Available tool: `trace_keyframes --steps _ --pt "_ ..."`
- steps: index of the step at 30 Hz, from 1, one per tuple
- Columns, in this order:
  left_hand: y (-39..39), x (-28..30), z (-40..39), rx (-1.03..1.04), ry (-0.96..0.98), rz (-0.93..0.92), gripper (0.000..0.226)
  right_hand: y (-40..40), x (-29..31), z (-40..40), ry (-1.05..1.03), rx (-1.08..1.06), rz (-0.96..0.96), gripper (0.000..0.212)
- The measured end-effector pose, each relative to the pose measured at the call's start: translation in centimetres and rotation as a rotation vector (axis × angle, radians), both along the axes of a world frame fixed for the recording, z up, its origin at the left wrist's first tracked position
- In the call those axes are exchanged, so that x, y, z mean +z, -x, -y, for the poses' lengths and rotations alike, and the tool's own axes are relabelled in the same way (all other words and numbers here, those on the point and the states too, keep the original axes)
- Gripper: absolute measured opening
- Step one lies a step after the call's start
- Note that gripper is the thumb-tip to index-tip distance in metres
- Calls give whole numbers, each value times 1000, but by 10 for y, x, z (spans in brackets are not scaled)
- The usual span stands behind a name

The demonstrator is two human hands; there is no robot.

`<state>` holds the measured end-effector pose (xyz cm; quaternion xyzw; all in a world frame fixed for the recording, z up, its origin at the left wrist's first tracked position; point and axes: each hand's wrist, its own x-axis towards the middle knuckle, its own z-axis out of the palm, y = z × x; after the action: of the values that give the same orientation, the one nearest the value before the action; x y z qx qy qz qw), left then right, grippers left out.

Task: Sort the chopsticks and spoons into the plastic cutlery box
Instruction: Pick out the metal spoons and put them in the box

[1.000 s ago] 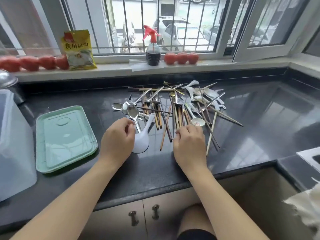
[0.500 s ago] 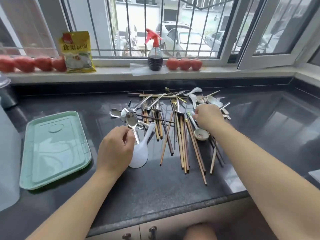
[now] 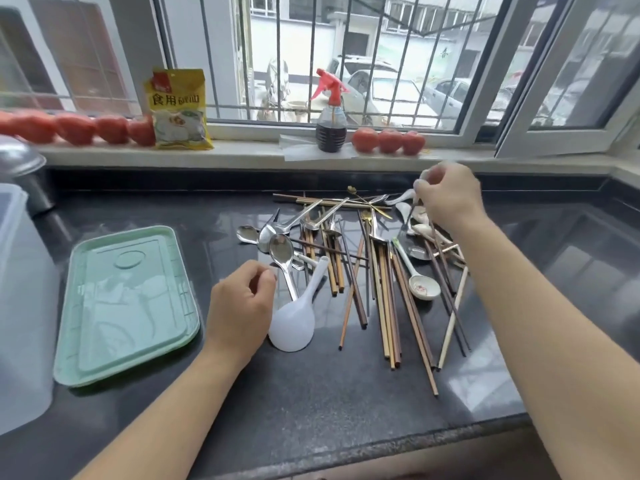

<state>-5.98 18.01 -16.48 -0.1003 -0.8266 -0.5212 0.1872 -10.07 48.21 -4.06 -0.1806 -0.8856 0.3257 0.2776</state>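
Right hand [image 3: 450,199] has risen from the tangled pile of wooden chopsticks and metal and white spoons [image 3: 374,265] mid black countertop [image 3: 311,403], fingers pinching a white spoon; left hand [image 3: 242,306] loosely curled, seemingly empty; sorting barely begun

A yellow packet [image 3: 179,110], spray bottle [image 3: 330,114] and tomatoes [image 3: 388,141] line the windowsill [image 3: 242,152].
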Motion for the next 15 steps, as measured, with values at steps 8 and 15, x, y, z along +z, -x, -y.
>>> trace_keyframes --steps 8,15 --pt "-3 6 5 -79 -234 121 28 -58 -52 132 1241 313 -364 15" --pt "-2 8 9 -119 -405 172 35 -55 -109 189 581 501 -97 17"
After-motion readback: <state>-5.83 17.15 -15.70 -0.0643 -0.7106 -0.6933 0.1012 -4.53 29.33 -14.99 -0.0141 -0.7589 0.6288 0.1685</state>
